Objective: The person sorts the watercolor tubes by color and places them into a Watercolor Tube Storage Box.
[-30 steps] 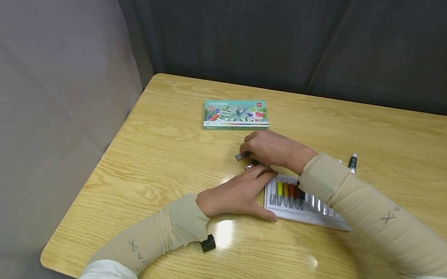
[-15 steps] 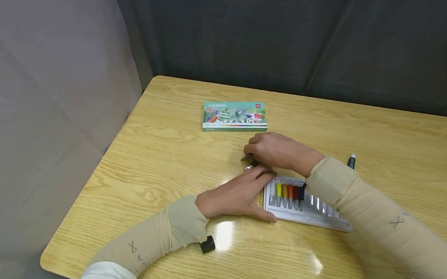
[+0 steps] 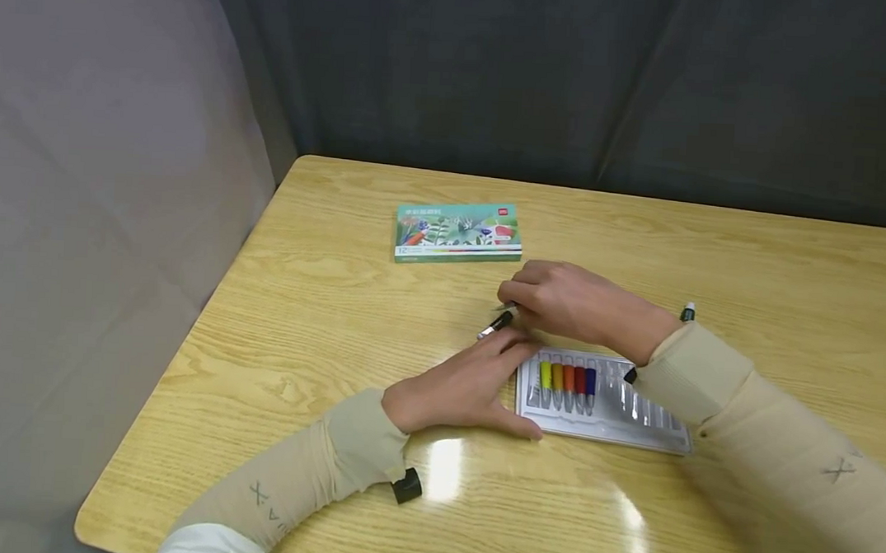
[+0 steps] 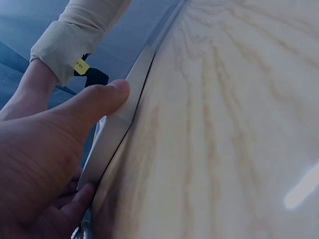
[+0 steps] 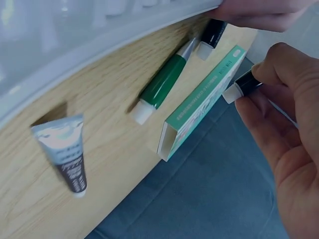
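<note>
My left hand (image 3: 464,385) holds the left end of a white plastic paint tray (image 3: 629,433), thumb along the near side and fingers at the far corner. Several paint tubes (image 3: 568,385), yellow to dark blue, lie in the tray's left slots. Beyond the tray, my right hand (image 3: 571,307) pinches a dark-labelled paint tube (image 5: 245,85) by its body, white cap showing in the right wrist view. Against the left fingers lies another dark paint tube (image 3: 496,323). The right wrist view also shows a green paint tube (image 5: 163,82) on the table.
A teal illustrated paint box (image 3: 458,234) lies farther back on the wooden table (image 3: 322,321). A loose silver tube with a dark label (image 5: 67,154) lies beyond the tray, partly hidden by the right sleeve in the head view. Dark curtain (image 3: 452,79) hangs behind.
My right hand has drawn slightly right with its tube, whose end now shows less. More of the dark tube by the left fingers is visible. The left hand keeps its hold on the tray.
</note>
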The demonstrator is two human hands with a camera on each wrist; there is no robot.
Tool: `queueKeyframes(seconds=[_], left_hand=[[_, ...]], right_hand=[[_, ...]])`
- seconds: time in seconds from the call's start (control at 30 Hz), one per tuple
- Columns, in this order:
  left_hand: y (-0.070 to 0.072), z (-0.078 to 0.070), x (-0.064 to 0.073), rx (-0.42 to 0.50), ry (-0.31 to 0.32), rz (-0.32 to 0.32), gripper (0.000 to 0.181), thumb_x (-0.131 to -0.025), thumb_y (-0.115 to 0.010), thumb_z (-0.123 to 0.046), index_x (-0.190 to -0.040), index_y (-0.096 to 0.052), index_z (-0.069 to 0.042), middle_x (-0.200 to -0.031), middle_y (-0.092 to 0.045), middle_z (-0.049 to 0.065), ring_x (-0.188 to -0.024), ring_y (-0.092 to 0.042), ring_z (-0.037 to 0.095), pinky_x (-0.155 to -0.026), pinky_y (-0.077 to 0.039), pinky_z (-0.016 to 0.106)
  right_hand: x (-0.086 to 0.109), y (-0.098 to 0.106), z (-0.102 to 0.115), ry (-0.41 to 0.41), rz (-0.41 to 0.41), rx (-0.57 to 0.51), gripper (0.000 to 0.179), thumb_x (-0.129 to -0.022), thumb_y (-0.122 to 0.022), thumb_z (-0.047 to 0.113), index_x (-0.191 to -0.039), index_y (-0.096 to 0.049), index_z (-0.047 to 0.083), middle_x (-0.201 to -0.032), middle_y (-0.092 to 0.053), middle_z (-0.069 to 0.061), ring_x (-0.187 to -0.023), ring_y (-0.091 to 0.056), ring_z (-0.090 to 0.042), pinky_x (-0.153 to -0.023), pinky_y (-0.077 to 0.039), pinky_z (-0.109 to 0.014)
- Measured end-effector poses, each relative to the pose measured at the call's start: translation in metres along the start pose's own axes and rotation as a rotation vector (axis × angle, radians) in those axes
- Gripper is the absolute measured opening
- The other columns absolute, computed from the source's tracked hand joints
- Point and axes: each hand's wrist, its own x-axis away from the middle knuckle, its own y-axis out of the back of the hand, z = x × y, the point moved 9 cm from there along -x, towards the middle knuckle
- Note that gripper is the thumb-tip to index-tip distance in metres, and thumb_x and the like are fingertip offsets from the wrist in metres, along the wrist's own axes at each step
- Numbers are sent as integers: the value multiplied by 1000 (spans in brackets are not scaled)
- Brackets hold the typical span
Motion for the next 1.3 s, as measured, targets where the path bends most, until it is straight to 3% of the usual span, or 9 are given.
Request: queueKeyframes(seconds=[0.27,0.4,0.6,0.87,1.3], left_hand=[[1,3,1,33,1,4,108,-80,-77,-70,-160,-35,-12,-166,-31,6,-155,-32,17,-129,-30,30],[2,4,2,27,7,3,108,-79,-78,-70,-160,-36,-12,-163,-35,5,-150,-36,16,-128,-33,30],[2,5,3,35,16,5,109,-79,-78,-70,-161,-34,-13,-160,-37,3,-147,-39,14,-127,-34,29],[3,5,3,41,14,7,112,-79,-78,-69,-163,-30,-13,-161,-36,1,-148,-37,12,-128,-32,28],[2,9,3,63,52,31,111,-78,-79,-70,-161,-34,-9,-159,-38,2,-146,-40,14,-127,-34,28]], right_hand=[[19,7,3,-1,-40,33,18,-88,-76,0,-103,-71,10,-93,-72,0,-85,-65,-13,-76,-61,-32],[26,7,4,0,-43,36,23,-88,-80,6,-110,-75,8,-99,-75,-2,-90,-69,-13,-80,-63,-34],[34,9,6,15,-59,57,24,-86,-82,9,-110,-79,9,-99,-76,-2,-91,-70,-14,-82,-63,-34],[47,10,6,-30,-51,44,25,-86,-83,7,-110,-78,9,-101,-74,-1,-90,-73,-11,-81,-64,-33],[73,18,13,46,-164,62,29,-75,-88,1,-100,-79,13,-99,-73,2,-87,-71,-11,-75,-63,-32]])
